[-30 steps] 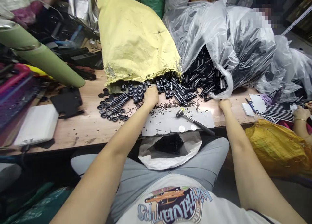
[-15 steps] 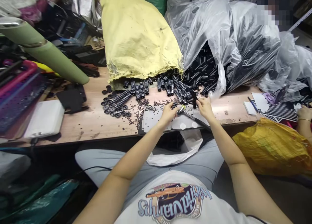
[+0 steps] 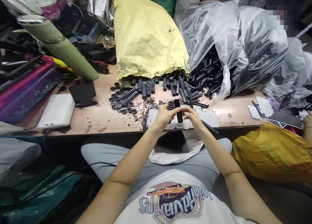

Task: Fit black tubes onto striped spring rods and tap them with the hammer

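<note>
My left hand (image 3: 163, 116) is closed around a short black roller with rows of pale dots (image 3: 171, 105). Close beside it, my right hand (image 3: 194, 118) pinches a plain black piece (image 3: 178, 111), seen edge-on and tilted slightly from upright. My left thumb tip reaches this piece too. Under my right wrist lies a hammer (image 3: 210, 127); its dark handle shows, while its head is mostly hidden by the hand. Below both hands is a pale work plate (image 3: 209, 117) at the table's front edge. Behind them lie several dotted rollers (image 3: 146, 89).
A yellow sack (image 3: 151, 38) spills rollers at the back. Clear plastic bags (image 3: 226, 35) hold black tubes. Black discs (image 3: 120, 103) and tiny black rings (image 3: 149, 103) lie left of the plate. A green tumbler (image 3: 58, 45) and white box (image 3: 57, 110) stand left; another person's hand (image 3: 308, 120) shows far right.
My right hand has moved left and towards me, bringing the black piece from the pile up against my left hand. The whole view has shifted slightly.
</note>
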The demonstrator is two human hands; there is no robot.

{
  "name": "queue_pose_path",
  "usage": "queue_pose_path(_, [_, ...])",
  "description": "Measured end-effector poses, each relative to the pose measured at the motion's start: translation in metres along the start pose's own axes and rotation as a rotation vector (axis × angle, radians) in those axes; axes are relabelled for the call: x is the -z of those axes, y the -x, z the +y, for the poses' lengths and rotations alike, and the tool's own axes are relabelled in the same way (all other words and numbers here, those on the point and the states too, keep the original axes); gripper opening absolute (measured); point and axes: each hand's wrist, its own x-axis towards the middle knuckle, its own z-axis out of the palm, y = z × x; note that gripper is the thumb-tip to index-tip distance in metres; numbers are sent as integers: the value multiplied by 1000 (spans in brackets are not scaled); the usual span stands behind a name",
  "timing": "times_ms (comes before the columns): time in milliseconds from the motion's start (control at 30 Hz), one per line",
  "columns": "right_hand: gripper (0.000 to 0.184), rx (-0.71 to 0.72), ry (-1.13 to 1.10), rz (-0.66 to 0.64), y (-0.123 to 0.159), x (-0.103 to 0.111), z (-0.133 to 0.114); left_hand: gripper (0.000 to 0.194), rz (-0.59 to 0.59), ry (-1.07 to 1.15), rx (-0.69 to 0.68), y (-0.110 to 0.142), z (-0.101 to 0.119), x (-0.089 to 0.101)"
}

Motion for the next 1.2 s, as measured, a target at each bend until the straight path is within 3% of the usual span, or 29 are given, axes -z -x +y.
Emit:
queue_pose_path(33, [65,131,168,50,1,4,-5,39,2,-44,15,1,1,0])
queue_pose_path(100, [94,323,497,20,1,10,-14,35,-23,-105,35,4,3,0])
queue_pose_path(200, [104,407,753,-70,1,12,-21,35,-63,-97,-6,6,1,-3])
queue_pose_path(367, [112,427,649,6,3,8,-11,49,-111,143,-33,8,-4,-1])
queue_pose_path(533, [116,518,486,72,8,5,-9,56,-115,155,58,12,-6,3])
queue_pose_path(767, [116,569,561,8,4,-10,-5,32,38,305,106,9,-15,-6])
queue_pose_path(933, [108,557,553,-16,4,-14,0,31,40,223,187,15,-8,-10])
queue_pose_path(1100, [106,469,537,79,5,-18,8,31,9,148,225,11,-10,-8])
queue_pose_path(1200, [105,404,545,141,3,-26,21,36,-22,-67,93,9,-24,-3])
